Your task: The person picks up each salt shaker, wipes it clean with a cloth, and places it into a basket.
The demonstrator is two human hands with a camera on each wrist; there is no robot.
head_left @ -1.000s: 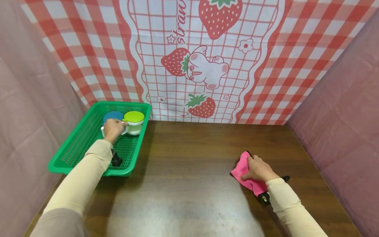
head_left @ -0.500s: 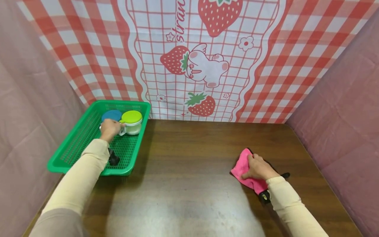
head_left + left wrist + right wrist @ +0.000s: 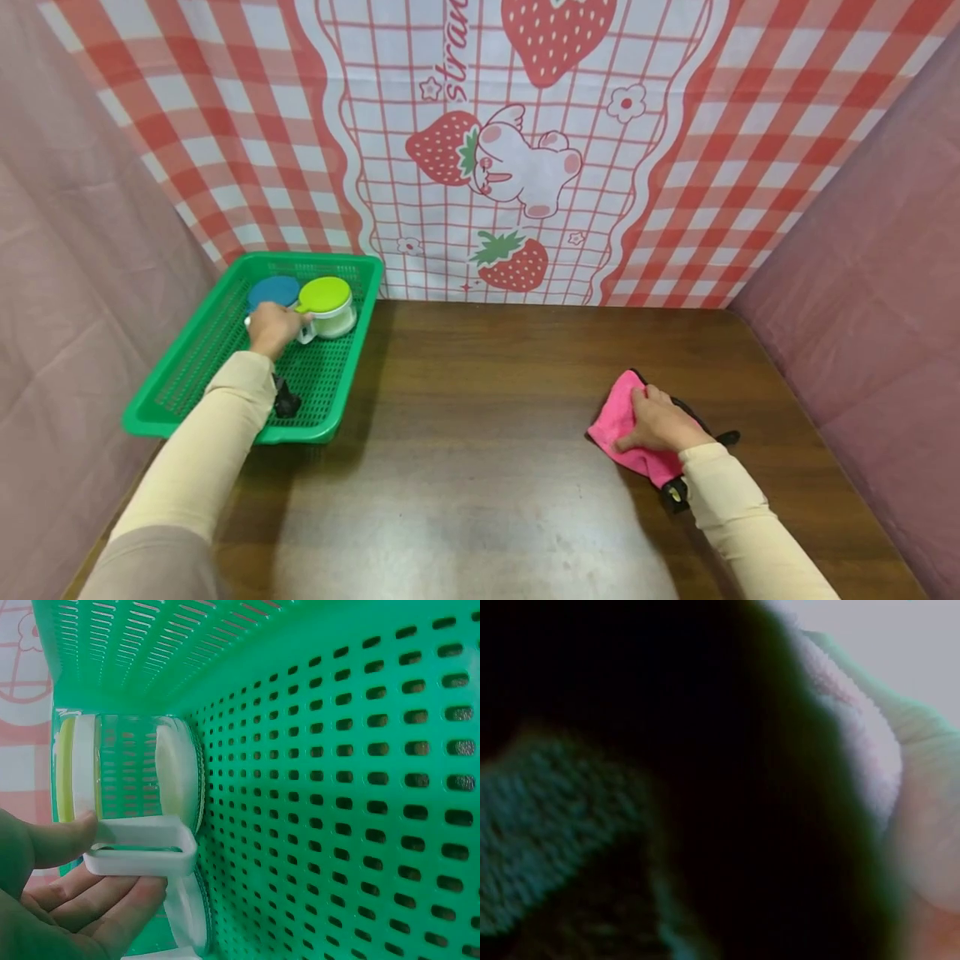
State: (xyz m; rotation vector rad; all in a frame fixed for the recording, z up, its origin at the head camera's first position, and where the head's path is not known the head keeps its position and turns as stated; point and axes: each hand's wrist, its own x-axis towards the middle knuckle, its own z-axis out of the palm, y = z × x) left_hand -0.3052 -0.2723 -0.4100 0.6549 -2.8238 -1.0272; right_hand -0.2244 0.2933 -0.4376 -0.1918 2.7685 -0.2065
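My left hand (image 3: pixel 273 327) reaches into the green basket (image 3: pixel 347 400). Its thumb and fingers hold the white handle (image 3: pixel 142 847) of a clear jar with a lime-green lid (image 3: pixel 325 295); pale contents show in the jar. A blue-lidded jar (image 3: pixel 274 292) stands beside it, partly covered by the hand. Over on the right of the table, my right hand (image 3: pixel 663 423) holds a pink cloth (image 3: pixel 617 421) with dark edging, thumb spread from the fingers. A dark, blurred shape blocks most of the right wrist view.
Under the left wrist, a black object (image 3: pixel 286 400) shows in the basket, probably wrist gear. The wooden table (image 3: pixel 465 400) ends at a strawberry-print cloth (image 3: pixel 525 192) behind. Pink drapes (image 3: pixel 877 275) hang at both sides.
My left hand has moved slightly left in the basket, and the lime-lidded jar has shifted left with it. The blue lid has shifted left too. The right hand and pink cloth stay nearly still.
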